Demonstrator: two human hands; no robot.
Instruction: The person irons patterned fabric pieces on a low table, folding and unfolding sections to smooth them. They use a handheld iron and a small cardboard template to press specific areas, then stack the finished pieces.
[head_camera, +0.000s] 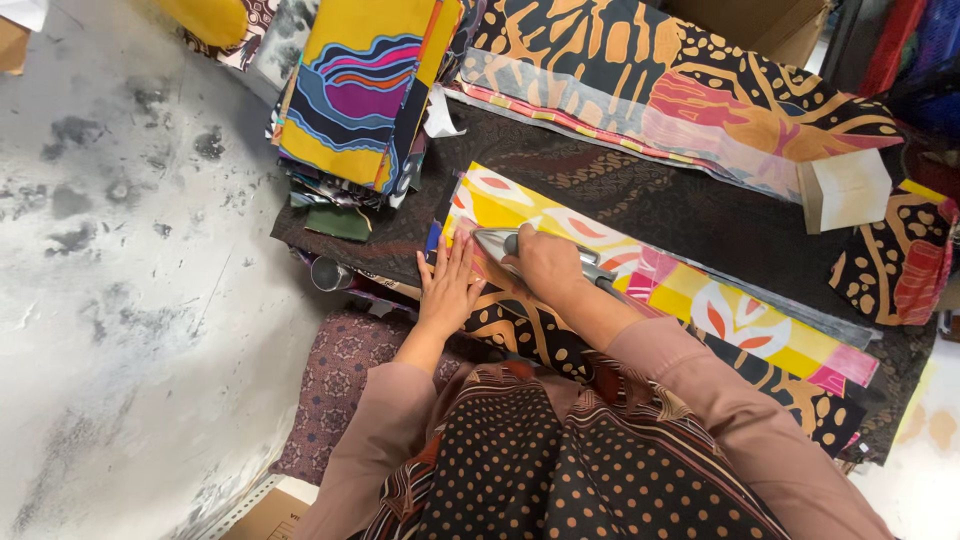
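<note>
dark patterned desk (640, 200): right hand (545, 262) clamped on grey metal iron (500, 243) at near end of yellow printed fabric strip (700, 295), left hand (447, 285) flat, fingers spread; remaining length apparently unpressed.

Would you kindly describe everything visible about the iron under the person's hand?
The iron looks like grey metal, with a pointed nose aimed at the strip's left end. It lies flat on the yellow patterned fabric strip. The right hand grips it from above, hiding most of the body. The left hand lies flat on the fabric beside it, apart from it.
</note>
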